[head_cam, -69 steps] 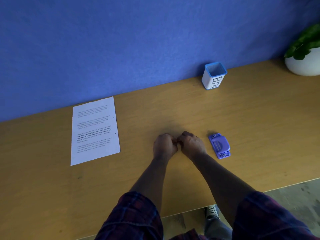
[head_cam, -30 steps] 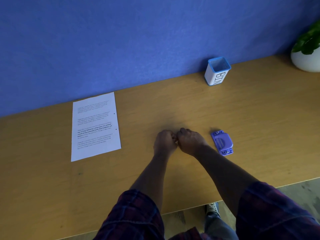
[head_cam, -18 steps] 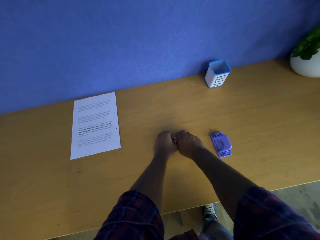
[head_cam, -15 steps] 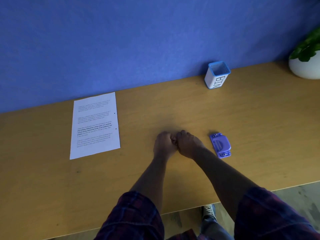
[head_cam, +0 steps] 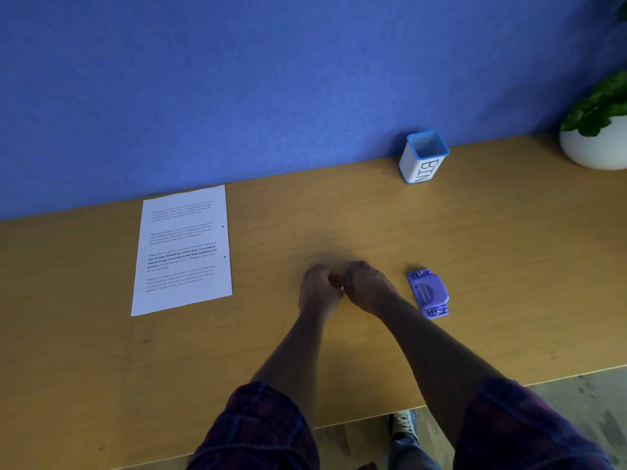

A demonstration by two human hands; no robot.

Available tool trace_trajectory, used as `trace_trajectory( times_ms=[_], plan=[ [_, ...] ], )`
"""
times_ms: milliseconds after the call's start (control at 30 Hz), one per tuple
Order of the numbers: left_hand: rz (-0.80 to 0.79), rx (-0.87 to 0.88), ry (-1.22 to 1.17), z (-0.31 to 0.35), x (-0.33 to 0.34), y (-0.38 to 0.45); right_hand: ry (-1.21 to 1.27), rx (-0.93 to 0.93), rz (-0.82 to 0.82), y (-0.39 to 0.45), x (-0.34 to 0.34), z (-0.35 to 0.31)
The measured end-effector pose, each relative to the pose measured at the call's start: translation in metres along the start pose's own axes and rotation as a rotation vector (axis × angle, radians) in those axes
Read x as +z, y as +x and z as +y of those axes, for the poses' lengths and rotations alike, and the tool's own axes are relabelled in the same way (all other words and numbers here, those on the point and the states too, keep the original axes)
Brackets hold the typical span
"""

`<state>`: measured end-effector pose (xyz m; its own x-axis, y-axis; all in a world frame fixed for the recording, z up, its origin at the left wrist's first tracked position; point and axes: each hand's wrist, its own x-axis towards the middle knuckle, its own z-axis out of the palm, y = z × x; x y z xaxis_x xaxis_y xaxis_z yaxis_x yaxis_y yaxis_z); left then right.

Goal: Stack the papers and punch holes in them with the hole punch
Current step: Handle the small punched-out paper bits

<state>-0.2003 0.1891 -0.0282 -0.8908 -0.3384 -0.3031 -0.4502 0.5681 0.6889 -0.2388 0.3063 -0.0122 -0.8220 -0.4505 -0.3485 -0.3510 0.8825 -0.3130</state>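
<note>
A white sheet stack of printed papers (head_cam: 183, 249) lies flat on the wooden desk at the left, with two small dark holes along its right edge. A purple hole punch (head_cam: 428, 292) rests on the desk to the right of my hands. My left hand (head_cam: 319, 286) and my right hand (head_cam: 368, 286) sit on the desk side by side, fingers curled, knuckles touching. A tiny pale speck shows between them; what it is cannot be made out. Neither hand touches the papers or the punch.
A small white cup with a blue rim marked BIN (head_cam: 423, 157) stands against the blue wall. A white pot with a green plant (head_cam: 597, 144) is at the far right. The desk's front edge (head_cam: 373, 417) runs below my forearms, with floor and a shoe beyond.
Both hands have stayed together in the same spot on the desk. Only the camera has shifted slightly; papers and punch have not moved.
</note>
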Motion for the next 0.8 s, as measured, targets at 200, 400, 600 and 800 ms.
trace_trajectory(
  times_ms=[200, 400, 600, 800],
  plan=[
    [0.019, -0.005, 0.011, 0.003, 0.002, -0.003, 0.208, 0.075, 0.026, 0.001, -0.001, 0.006],
    [0.033, 0.041, 0.084, 0.004, 0.003, -0.001, 0.352, 0.111, 0.086, -0.003, -0.006, 0.011],
    [-0.027, 0.086, 0.059, -0.006, -0.002, 0.008, 0.453, 0.189, 0.171, -0.005, 0.004, 0.016],
    [0.008, 0.059, -0.033, -0.011, 0.0, 0.01, 0.45, 0.179, 0.185, -0.003, 0.004, 0.018]
  ],
)
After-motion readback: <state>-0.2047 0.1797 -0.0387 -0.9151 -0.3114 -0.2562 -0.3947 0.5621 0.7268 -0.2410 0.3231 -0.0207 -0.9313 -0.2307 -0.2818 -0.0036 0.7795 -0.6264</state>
